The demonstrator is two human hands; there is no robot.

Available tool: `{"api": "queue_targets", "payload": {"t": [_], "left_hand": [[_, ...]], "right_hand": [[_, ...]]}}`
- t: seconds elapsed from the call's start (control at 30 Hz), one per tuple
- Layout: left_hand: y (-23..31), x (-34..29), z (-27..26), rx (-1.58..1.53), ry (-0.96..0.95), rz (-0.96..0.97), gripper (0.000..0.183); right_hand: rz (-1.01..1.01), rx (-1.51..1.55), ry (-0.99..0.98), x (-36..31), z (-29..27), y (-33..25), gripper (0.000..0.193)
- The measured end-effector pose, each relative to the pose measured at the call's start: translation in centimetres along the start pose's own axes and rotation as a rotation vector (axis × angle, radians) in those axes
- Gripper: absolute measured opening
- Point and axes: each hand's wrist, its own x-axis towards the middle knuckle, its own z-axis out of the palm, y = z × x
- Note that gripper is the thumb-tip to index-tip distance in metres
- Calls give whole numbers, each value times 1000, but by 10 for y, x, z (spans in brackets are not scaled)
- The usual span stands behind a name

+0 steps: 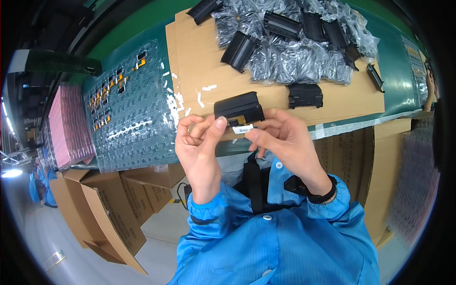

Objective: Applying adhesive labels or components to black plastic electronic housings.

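A black plastic housing (pixel 240 105) is held up between my two hands, over the near edge of the cardboard sheet. My left hand (pixel 200 137) grips its left end, with the thumb at its lower edge. At the right end my right hand (pixel 286 134) has its fingers behind the housing and its thumb at a white label (pixel 243 129). An orange flex circuit (pixel 236 120) shows along the housing's lower edge, just above the label. Another black housing (pixel 305 95) lies on the cardboard to the right of the held one.
Bagged parts (pixel 285 61) pile up on the cardboard sheet (pixel 199 61), with several black housings on top. A clear tray (pixel 128 114) of small orange flex circuits lies left, near scattered white slips (pixel 207 88). Pink stacked trays (pixel 71 126) stand far left; open cartons (pixel 111 204) sit below the bench.
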Motion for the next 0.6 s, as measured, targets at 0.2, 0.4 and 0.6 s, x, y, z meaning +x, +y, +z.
{"api": "queue_targets", "payload": {"t": [0.2,0.4,0.6], "left_hand": [[-8,7,-3,215,67,89,27],[-16,2,-1,607,111,329,16],[-12,-2,-1,902,-23,461,15]], "right_hand": [[160,52,68,6,11,11,28],[172,53,155,5,14,16,19],[147,81,136,5,15,17,17]]}}
